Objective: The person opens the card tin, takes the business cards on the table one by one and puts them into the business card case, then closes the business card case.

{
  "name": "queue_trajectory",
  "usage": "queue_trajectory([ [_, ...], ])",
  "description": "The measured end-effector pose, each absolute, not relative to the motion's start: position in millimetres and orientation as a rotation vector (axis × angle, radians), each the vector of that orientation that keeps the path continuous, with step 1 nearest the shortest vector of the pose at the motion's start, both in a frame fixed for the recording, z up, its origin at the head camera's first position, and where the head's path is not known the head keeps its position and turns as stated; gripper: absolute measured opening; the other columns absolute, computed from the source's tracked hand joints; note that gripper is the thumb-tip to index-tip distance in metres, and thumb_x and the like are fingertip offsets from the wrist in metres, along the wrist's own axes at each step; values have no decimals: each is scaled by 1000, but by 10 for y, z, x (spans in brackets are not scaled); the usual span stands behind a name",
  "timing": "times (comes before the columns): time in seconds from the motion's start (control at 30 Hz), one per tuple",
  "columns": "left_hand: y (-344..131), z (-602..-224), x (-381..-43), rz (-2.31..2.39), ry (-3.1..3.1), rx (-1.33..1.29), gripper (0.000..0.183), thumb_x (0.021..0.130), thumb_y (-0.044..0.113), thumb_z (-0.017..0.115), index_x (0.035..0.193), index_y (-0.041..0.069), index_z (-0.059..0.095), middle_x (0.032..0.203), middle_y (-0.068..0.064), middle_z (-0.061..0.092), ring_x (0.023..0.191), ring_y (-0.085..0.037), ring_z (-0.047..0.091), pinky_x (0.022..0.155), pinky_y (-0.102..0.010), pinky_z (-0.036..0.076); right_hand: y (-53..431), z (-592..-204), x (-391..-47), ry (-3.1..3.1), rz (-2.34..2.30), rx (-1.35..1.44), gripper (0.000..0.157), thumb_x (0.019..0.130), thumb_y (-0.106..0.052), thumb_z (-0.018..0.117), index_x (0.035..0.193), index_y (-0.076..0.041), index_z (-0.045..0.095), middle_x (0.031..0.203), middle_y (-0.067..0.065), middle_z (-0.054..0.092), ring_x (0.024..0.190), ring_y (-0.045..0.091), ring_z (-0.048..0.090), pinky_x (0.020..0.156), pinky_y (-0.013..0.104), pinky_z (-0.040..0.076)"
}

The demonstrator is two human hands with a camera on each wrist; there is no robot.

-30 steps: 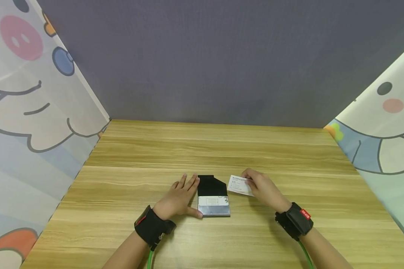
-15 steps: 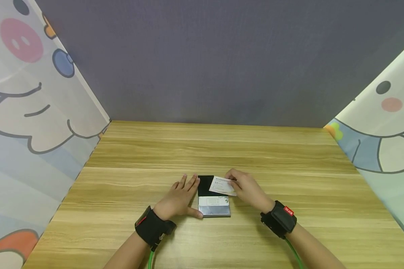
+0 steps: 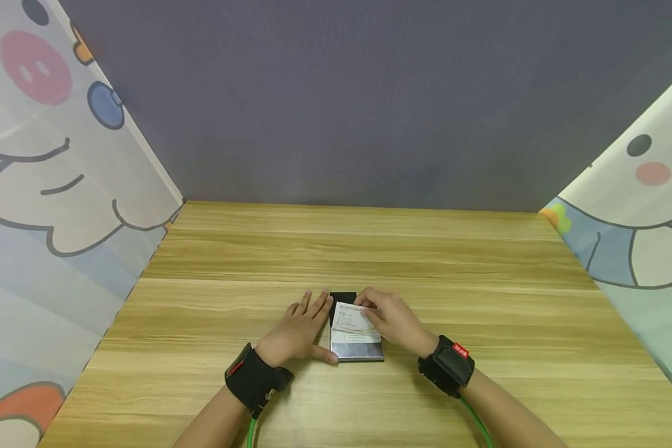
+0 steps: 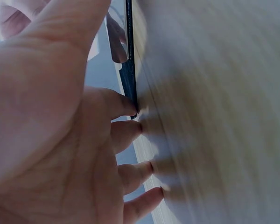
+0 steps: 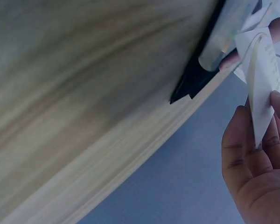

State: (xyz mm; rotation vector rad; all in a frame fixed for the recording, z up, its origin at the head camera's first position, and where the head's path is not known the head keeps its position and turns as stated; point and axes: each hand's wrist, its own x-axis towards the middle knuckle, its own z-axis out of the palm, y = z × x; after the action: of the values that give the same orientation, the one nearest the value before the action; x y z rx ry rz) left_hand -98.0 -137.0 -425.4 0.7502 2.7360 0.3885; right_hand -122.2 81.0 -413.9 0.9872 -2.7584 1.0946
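Observation:
A business card case [image 3: 356, 352] lies on the table with its black flap folded back and a silver pocket at the front. A printed card shows inside that pocket. My right hand [image 3: 394, 320] pinches white business cards [image 3: 348, 317] by their right end, tilted over the case, their lower edge overlapping the pocket's opening. In the right wrist view the cards [image 5: 261, 79] bow apart slightly between thumb and fingers. My left hand [image 3: 298, 333] lies spread on the table with fingers straight, index fingertip and thumb at the case's left side. The left wrist view shows its fingertips [image 4: 144, 170] on the wood.
The wooden table [image 3: 229, 249] reaches back to a grey partition [image 3: 358, 106]. Cartoon-printed panels [image 3: 89, 186] stand at the left and right sides. Each wrist wears a black strap [image 3: 448, 366] with a green cable.
My right hand has carried the business cards leftward from beside the case to over it, down to the pocket's opening. The left hand and the case have stayed in place.

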Motion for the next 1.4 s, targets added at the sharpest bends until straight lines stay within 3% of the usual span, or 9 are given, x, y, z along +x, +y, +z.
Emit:
queue_trajectory([
  [0.27,-1369,-4257,-983,381,2734,748,109,66,63,63,143,0,20,152,-19,17,134,-44,10,104,-58,26,788,-4212,-1232,-2773,1055,1065,18,81,3,61,92,-11,62,90,4,69,83,11,61,69,35,55],
  [0.53,-1370,-4258,-979,373,2741,745,109,66,63,63,144,1,19,152,-18,16,134,-44,11,104,-58,26,805,-4245,-1217,-2827,1012,1108,22,82,1,61,102,-8,61,101,7,64,95,17,58,77,39,53],
  [0.77,-1373,-4259,-984,367,2737,758,108,67,63,63,144,0,19,152,-19,16,134,-45,10,104,-58,27,854,-4255,-1185,-2841,907,1181,31,81,-1,63,112,-5,60,103,8,52,82,15,49,67,33,49],
  [0.93,-1374,-4251,-984,374,2732,763,108,67,62,63,143,0,19,152,-19,16,133,-45,10,104,-58,27,869,-4259,-1173,-2861,891,1221,31,82,-3,63,113,-3,59,102,8,54,83,17,49,70,36,48],
  [1.17,-1373,-4250,-978,368,2726,762,107,67,62,62,144,1,19,152,-18,16,134,-44,10,104,-59,26,881,-4294,-1156,-2883,907,1235,28,83,-3,60,111,-4,59,105,9,62,102,23,53,86,47,47],
  [1.4,-1373,-4250,-976,390,2724,754,108,67,62,63,144,0,19,152,-18,16,134,-44,9,104,-59,26,901,-4315,-1150,-2892,909,1222,26,84,-5,60,111,-6,59,108,8,63,104,23,53,87,47,46],
])
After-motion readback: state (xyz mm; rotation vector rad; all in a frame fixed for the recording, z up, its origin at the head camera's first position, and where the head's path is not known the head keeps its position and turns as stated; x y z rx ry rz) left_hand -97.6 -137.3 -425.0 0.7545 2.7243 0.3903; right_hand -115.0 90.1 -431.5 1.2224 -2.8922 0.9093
